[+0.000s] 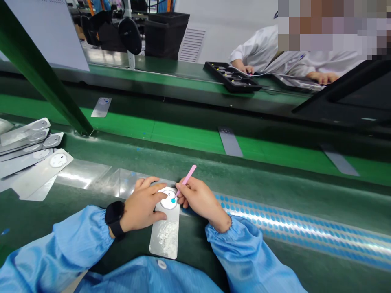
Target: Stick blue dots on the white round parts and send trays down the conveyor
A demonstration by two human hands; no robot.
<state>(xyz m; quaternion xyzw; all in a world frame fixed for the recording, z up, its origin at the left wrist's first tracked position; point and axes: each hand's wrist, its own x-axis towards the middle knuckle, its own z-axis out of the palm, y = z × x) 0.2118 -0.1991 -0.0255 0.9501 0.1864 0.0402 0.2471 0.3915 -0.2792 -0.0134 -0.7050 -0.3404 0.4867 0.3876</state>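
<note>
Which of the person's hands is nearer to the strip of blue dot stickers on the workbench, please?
Right. The right hand, holding a pink tool, sits just beside the strip of blue dot stickers; the left hand presses the silver plate, farther away.

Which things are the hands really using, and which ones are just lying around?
In use:
- left hand pressing on the silver plate
- right hand holding the pink stick
- small blue dot at the stick's tip
- strip of blue dots beside the right hand

Just lying about:
- stack of plates at left
- plates on the belt
- black tray by a co-worker
</note>
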